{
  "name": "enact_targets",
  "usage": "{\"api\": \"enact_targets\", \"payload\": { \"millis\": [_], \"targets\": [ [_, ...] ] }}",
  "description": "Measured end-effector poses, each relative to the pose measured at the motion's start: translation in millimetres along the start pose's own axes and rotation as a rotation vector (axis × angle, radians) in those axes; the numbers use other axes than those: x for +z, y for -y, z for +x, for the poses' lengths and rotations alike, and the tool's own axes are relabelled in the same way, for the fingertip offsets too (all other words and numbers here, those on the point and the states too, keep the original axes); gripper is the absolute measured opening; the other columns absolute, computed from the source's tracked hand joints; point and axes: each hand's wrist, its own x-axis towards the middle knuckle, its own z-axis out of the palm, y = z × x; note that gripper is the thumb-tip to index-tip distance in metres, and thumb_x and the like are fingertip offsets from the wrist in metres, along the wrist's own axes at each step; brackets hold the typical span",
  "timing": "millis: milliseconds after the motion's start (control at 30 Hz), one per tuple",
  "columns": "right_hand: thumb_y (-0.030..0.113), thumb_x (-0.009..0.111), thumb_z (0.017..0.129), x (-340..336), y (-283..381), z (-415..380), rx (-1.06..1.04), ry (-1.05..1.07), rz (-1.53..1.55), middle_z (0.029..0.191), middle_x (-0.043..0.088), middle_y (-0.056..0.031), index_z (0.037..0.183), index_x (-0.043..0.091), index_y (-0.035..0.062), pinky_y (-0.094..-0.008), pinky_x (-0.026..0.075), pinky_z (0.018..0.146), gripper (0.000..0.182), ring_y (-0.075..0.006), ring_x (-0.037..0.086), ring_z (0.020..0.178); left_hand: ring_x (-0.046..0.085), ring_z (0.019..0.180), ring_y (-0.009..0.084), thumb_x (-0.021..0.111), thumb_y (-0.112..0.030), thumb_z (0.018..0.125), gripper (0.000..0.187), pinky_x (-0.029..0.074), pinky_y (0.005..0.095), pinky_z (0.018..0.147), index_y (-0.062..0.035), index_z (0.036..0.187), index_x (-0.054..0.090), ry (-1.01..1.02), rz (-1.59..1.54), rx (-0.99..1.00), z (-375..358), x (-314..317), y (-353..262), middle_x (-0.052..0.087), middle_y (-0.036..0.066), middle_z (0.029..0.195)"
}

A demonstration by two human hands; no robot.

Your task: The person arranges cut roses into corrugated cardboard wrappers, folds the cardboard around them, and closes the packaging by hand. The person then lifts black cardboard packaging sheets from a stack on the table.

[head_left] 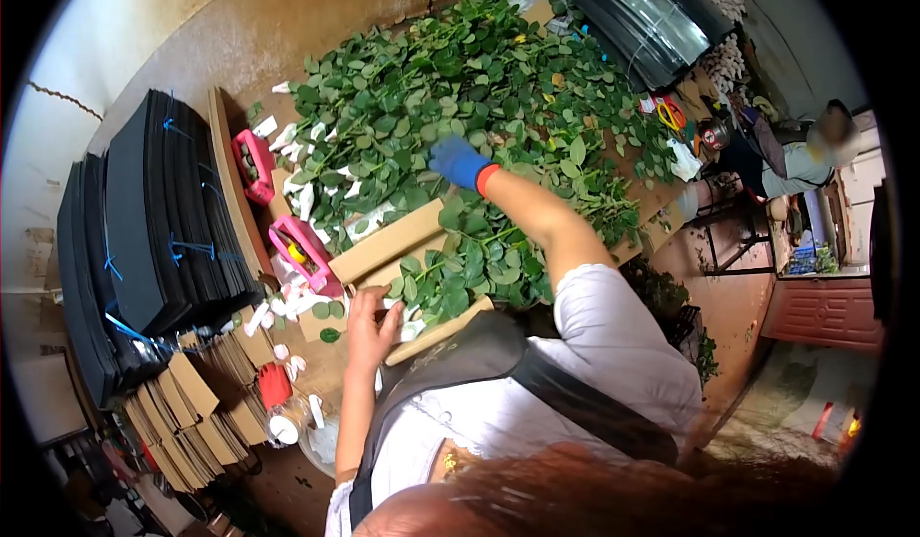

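A big pile of green leafy rose stems [460, 87] covers the table. My right hand [460, 161], in a blue glove with a red cuff, reaches into the middle of that pile; its fingers are sunk among the leaves. Nearer to me, a bunch of stems [460, 269] lies on corrugated cardboard strips [388, 240]. My bare left hand [372, 321] rests on the head end of this bunch, fingers curled over the white-wrapped buds [407, 331].
Black sheets tied with blue string [163, 221] are stacked at the left, with folded cardboard pieces [192, 403] below them. Two pink tools [254, 163] [302, 250] lie by the pile. Orange scissors [671, 114] lie at the far side. Another person [815, 154] sits at the right.
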Motion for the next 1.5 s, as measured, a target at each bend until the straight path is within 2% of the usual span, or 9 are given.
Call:
{"api": "enact_targets", "payload": {
  "millis": [200,400,433,600,667,800,1000,1167,1500],
  "targets": [
    [0.025,0.065,0.089,-84.9,4.3,9.0,-0.101,-0.376,0.434,0.090,0.068,-0.0098,0.097,0.069,0.0191,-0.0443,0.054,0.072,0.011,-0.0305,0.068,0.084,0.058,0.082,0.0294,0.076,-0.012,0.085,0.027,0.048,0.0387,0.074,-0.0013,0.106,0.063,-0.085,0.025,-0.047,-4.5,15.9,10.8,0.064,0.014,0.095],
    [0.023,0.065,0.087,-138.5,35.5,-28.0,-0.140,-0.170,0.201,0.090,0.069,-0.0090,0.092,0.070,0.0196,-0.0412,0.055,0.069,0.008,-0.0291,0.068,0.083,0.067,0.098,0.0276,0.076,-0.015,0.089,0.052,0.054,0.0351,0.082,-0.0006,0.127,0.043,-0.117,-0.221,-0.197,-10.0,21.3,17.2,0.065,0.019,0.111],
    [0.023,0.063,0.088,-148.4,32.7,-27.8,0.035,0.231,0.163,0.091,0.070,-0.0080,0.094,0.070,0.0195,-0.0424,0.055,0.071,0.010,-0.0285,0.069,0.087,0.067,0.097,0.0271,0.076,-0.014,0.089,0.052,0.054,0.0347,0.082,-0.0007,0.127,0.043,-0.135,-0.238,-0.172,-8.9,21.2,14.7,0.065,0.019,0.111],
    [0.030,0.060,0.091,-173.6,-24.2,-79.0,0.266,0.122,0.197,0.096,0.071,-0.0077,0.104,0.072,0.0216,-0.0425,0.055,0.077,0.020,-0.0284,0.068,0.089,0.063,0.092,0.0301,0.076,-0.014,0.087,0.034,0.051,0.0379,0.080,-0.0005,0.110,0.055,-0.073,-0.085,-0.182,-11.3,22.6,30.3,0.065,0.015,0.104],
    [0.028,0.063,0.090,-177.3,-41.4,-115.7,0.198,-0.572,0.255,0.100,0.071,-0.0073,0.109,0.072,0.0224,-0.0415,0.053,0.080,0.021,-0.0290,0.067,0.091,0.059,0.086,0.0320,0.074,-0.013,0.086,0.023,0.048,0.0402,0.079,-0.0042,0.105,0.065,-0.122,-0.057,-0.106,-7.5,20.8,17.6,0.065,0.013,0.096],
    [0.017,0.070,0.086,-257.6,0.0,-142.5,0.073,-0.695,0.295,0.101,0.071,-0.0087,0.115,0.072,0.0166,-0.0408,0.052,0.077,0.029,-0.0309,0.066,0.089,0.061,0.087,0.0325,0.071,-0.012,0.087,0.019,0.048,0.0406,0.081,-0.0054,0.105,0.071,-0.105,-0.035,-0.006,-4.9,15.1,16.5,0.065,0.013,0.094],
    [0.018,0.072,0.083,-219.5,63.7,-152.7,0.012,-0.484,0.384,0.101,0.069,-0.0044,0.117,0.069,0.0181,-0.0404,0.050,0.080,0.034,-0.0280,0.062,0.090,0.068,0.092,0.0311,0.076,-0.015,0.083,0.022,0.052,0.0389,0.083,-0.0009,0.099,0.071,-0.014,-0.178,-0.428,-14.8,27.5,36.7,0.071,0.014,0.100],
    [0.017,0.072,0.080,-149.3,62.1,-158.6,0.049,-0.232,0.168,0.092,0.065,-0.0079,0.110,0.067,0.0175,-0.0473,0.048,0.079,0.030,-0.0321,0.060,0.086,0.062,0.112,0.0164,0.078,-0.003,0.083,0.077,0.054,0.0305,0.090,-0.0091,0.145,0.033,-0.203,-0.383,-0.131,-8.8,29.6,36.2,0.060,0.014,0.135],
    [0.027,0.064,0.084,-93.4,91.9,-179.2,0.384,-0.113,0.303,0.114,0.064,-0.0121,0.115,0.065,0.0180,-0.0450,0.048,0.088,0.032,-0.0321,0.061,0.106,0.063,0.101,0.0290,0.079,-0.012,0.084,0.050,0.056,0.0351,0.080,-0.0025,0.128,0.057,-0.189,-0.009,-0.035,0.2,16.2,-0.4,0.058,0.016,0.122]
  ]
}}
